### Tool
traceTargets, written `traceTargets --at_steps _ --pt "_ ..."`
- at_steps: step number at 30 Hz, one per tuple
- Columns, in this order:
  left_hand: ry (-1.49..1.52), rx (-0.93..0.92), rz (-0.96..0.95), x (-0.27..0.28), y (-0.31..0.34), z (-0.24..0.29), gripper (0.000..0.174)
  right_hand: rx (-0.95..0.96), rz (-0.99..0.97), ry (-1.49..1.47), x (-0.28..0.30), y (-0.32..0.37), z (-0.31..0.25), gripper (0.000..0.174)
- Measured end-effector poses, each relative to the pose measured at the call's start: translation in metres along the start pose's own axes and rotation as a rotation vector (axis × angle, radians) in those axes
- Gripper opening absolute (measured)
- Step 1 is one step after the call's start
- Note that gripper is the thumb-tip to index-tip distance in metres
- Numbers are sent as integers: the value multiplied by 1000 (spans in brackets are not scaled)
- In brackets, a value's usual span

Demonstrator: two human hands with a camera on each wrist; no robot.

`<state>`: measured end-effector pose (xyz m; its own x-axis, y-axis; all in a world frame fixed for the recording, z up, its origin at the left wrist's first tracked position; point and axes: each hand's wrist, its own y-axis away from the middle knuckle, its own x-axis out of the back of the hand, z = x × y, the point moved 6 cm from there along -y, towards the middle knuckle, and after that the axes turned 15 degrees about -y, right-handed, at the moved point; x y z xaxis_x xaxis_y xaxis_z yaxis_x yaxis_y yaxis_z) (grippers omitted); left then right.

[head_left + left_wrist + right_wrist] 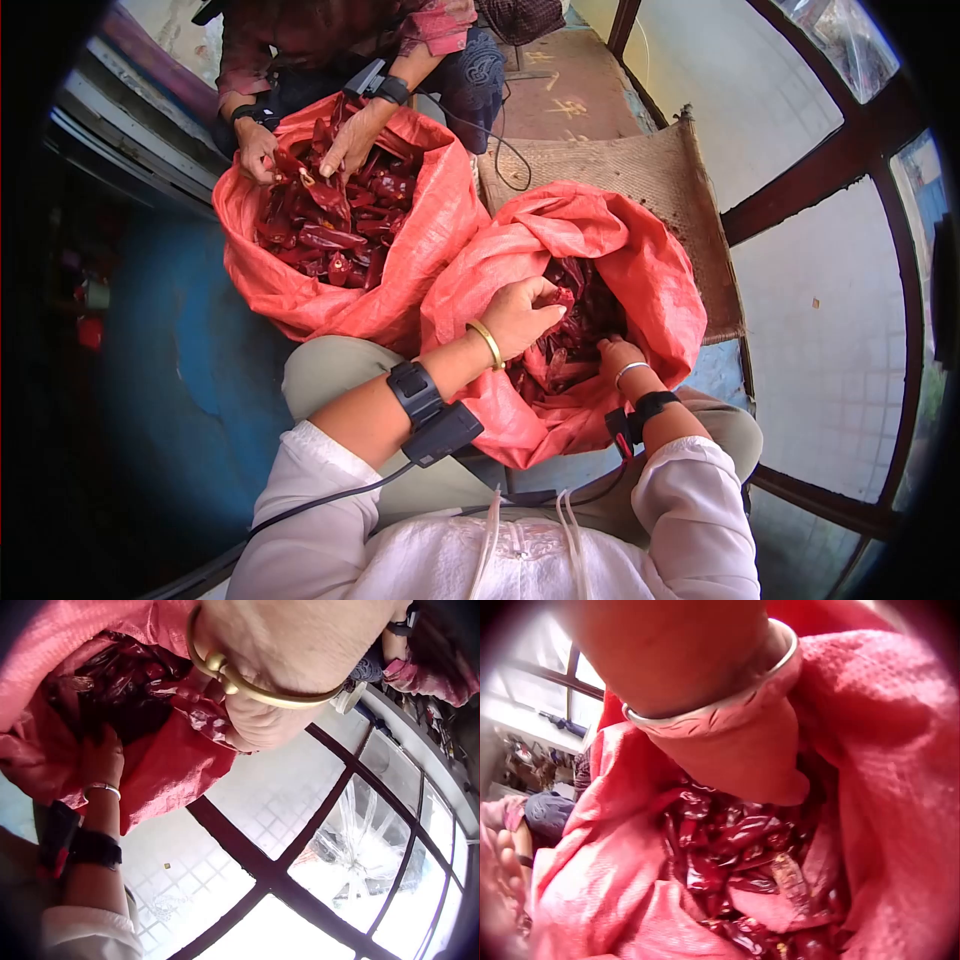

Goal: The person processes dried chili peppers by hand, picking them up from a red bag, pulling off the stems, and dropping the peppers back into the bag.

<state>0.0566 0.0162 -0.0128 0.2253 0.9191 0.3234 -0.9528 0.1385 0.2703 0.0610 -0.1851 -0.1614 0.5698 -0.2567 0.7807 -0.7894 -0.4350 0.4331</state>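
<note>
My left hand [518, 318] is over the near red woven bag [660, 270] and pinches a dried red chili pepper [564, 298] between thumb and fingers. In the left wrist view that wrinkled chili [208, 720] shows below the fingers. My right hand [620, 358] reaches into the same bag at its right side, against the heap of dried chilies [560, 368]. Its fingertips are hidden among the peppers and bag folds, and I cannot tell whether they grip one. In the right wrist view glossy dark red chilies [739, 832] lie below the hand.
Another red woven bag [440, 220] full of chilies stands at the upper left, touching mine. Across from me a person's hands [350, 145] work in it. A woven mat [600, 165] lies behind the bags. Framed panes [820, 270] rise on the right.
</note>
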Motion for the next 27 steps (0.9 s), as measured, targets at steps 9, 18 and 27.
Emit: traceTargets --at_steps 9,18,27 --pt "81 54 2 5 5 -4 22 -211 35 243 -6 -2 54 36" --pt "-36 38 9 6 10 8 16 -265 12 -74 18 -13 -4 36" --pt "-186 19 60 2 2 0 22 -75 86 -269 43 -9 -61 43"
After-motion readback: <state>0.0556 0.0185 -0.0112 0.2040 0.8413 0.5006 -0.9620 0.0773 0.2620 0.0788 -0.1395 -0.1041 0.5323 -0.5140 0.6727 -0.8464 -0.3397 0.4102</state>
